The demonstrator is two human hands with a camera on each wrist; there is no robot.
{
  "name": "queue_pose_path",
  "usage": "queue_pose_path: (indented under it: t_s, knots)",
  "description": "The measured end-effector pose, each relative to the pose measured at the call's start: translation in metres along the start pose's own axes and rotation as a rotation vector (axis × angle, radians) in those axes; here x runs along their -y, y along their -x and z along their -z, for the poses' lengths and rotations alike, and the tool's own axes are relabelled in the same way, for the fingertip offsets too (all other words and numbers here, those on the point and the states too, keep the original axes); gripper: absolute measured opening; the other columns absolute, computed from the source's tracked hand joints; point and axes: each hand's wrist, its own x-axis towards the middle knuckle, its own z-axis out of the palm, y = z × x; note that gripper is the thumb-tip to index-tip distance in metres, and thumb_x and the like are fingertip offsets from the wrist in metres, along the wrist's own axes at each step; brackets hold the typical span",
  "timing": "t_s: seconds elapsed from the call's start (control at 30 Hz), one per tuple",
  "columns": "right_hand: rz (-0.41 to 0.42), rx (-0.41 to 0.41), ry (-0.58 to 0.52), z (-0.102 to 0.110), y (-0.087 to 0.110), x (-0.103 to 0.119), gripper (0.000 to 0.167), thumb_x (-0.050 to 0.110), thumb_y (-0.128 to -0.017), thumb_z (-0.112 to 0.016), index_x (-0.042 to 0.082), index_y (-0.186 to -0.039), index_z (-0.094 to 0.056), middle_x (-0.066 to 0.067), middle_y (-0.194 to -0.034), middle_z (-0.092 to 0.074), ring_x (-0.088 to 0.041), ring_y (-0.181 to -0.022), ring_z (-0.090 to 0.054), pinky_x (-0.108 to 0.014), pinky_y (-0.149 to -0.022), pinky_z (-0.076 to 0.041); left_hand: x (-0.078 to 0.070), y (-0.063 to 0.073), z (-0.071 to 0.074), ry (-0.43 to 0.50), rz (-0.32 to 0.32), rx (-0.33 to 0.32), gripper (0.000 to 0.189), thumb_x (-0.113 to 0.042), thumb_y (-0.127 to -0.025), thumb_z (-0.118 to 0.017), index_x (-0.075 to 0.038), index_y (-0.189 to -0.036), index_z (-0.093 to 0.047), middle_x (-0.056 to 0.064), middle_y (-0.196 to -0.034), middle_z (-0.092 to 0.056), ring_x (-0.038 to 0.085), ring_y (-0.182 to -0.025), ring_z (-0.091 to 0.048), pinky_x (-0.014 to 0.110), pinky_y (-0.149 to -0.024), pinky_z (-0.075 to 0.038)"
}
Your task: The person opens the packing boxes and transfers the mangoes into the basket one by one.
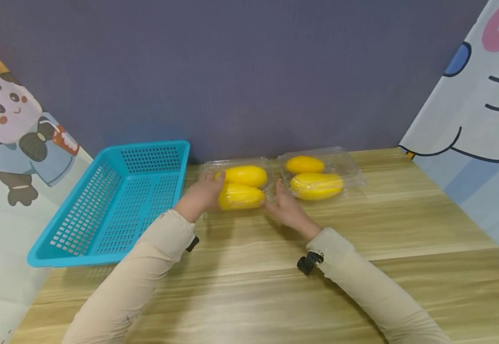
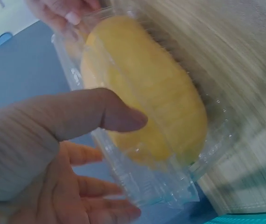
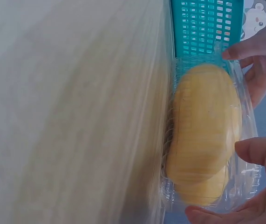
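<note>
Two long yellow fruits (image 1: 242, 196) lie side by side in a clear plastic box (image 1: 270, 167) by the back wall; their exact kind is unclear. At the box's left end is my left hand (image 1: 204, 193), its thumb (image 2: 123, 114) over the top and its other fingers along the far side. My right hand (image 1: 290, 210) holds the opposite end, with thumb and fingers spread around the corner (image 3: 258, 172). In the right wrist view, the same fruits (image 3: 202, 121) show through the clear lid. The box's underside is hidden.
A second clear box (image 1: 347, 167) with two yellow fruits (image 1: 316, 186) stands just to the right. On the left is a blue-green perforated basket (image 1: 185, 162) with nothing in it. The wooden table (image 1: 249, 286) meets a dark grey wall (image 1: 249, 76) behind.
</note>
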Motion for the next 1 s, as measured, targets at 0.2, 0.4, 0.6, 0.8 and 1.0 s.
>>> queue_pose_path:
  t_s: [0.2,0.4,0.6,0.8,1.0]
  knots:
    - [-0.027,0.015,-0.028,0.001,-0.001,-0.001,0.085,0.033,-0.096,-0.052,-0.015,-0.143,0.001,-0.031,-0.151,-0.003,-0.041,-0.140,-0.011,-0.048,-0.114,-0.012,-0.002,-0.004,-0.004,-0.036,0.060,0.000,0.087,-0.007,-0.081,-0.067,0.000,-0.150,-0.014,0.038,-0.148,-0.006,0.056,-0.133,-0.017,0.059,-0.098,-0.038]
    - [-0.030,0.012,-0.033,0.002,0.001,0.001,0.085,0.032,-0.096,-0.052,-0.015,-0.143,0.001,-0.033,-0.149,-0.014,-0.043,-0.138,-0.018,-0.049,-0.113,-0.016,-0.006,-0.006,-0.008,-0.097,0.086,-0.028,0.079,-0.002,-0.083,-0.061,0.000,-0.149,-0.018,0.041,-0.145,-0.013,0.059,-0.127,-0.029,0.055,-0.085,-0.050]
    - [-0.032,0.014,-0.046,0.003,0.003,0.003,0.085,0.029,-0.096,-0.053,-0.016,-0.143,0.001,-0.034,-0.145,-0.025,-0.044,-0.135,-0.028,-0.050,-0.111,-0.022,-0.012,-0.011,-0.014,-0.249,0.123,-0.042,0.067,0.003,-0.090,-0.050,-0.002,-0.149,-0.021,0.042,-0.142,-0.022,0.058,-0.122,-0.036,0.043,-0.072,-0.057]
    - [-0.015,-0.003,-0.046,0.001,0.002,0.003,0.083,0.027,-0.096,-0.053,-0.016,-0.143,0.000,-0.036,-0.142,-0.029,-0.044,-0.133,-0.032,-0.050,-0.111,-0.023,-0.018,-0.016,-0.019,-0.360,0.147,-0.055,0.061,-0.004,-0.094,-0.049,-0.002,-0.149,-0.022,0.042,-0.138,-0.029,0.056,-0.120,-0.041,0.046,-0.087,-0.051]
    - [0.012,-0.035,-0.039,0.002,0.002,0.003,0.082,0.025,-0.095,-0.056,-0.016,-0.143,-0.003,-0.037,-0.138,-0.036,-0.045,-0.129,-0.036,-0.050,-0.110,-0.027,-0.022,-0.018,-0.024,-0.366,0.179,-0.075,0.061,-0.005,-0.096,-0.047,-0.007,-0.150,-0.019,0.042,-0.137,-0.031,0.056,-0.120,-0.042,0.050,-0.096,-0.045]
